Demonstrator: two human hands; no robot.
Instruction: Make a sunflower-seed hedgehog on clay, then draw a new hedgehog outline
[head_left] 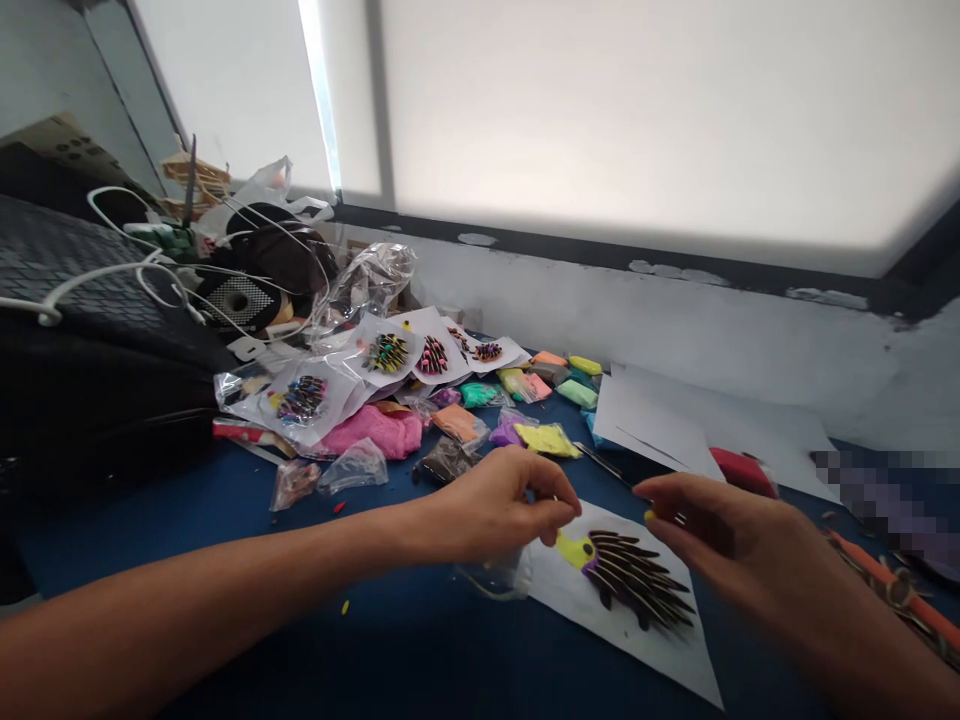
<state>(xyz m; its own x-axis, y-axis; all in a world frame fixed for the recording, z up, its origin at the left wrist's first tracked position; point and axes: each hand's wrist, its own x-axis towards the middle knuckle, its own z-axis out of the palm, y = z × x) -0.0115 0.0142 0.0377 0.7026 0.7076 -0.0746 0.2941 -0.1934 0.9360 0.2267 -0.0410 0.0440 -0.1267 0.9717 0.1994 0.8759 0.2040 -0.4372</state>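
A hedgehog figure (637, 575) with a yellow head, a purple collar and dark quills lies on a white paper sheet (675, 672). Just above its snout is my left hand (499, 505), thumb and forefinger pinched together; whatever they hold, if anything, is hidden. My right hand (750, 545) hovers over the sheet's far right side, holding a tiny yellow piece of clay (649, 515) at its thumb and fingertips. Under my left wrist, a clear plastic bag (495, 578) rests against the sheet's left edge.
Several bags of coloured clay, including a yellow one (547, 440) and a pink one (375, 432), spread across the blue table (300, 640). Finished hedgehog sheets (300, 400) lie at the back left. White paper (652, 415) lies by the wall; a black bag (112, 390) stands left.
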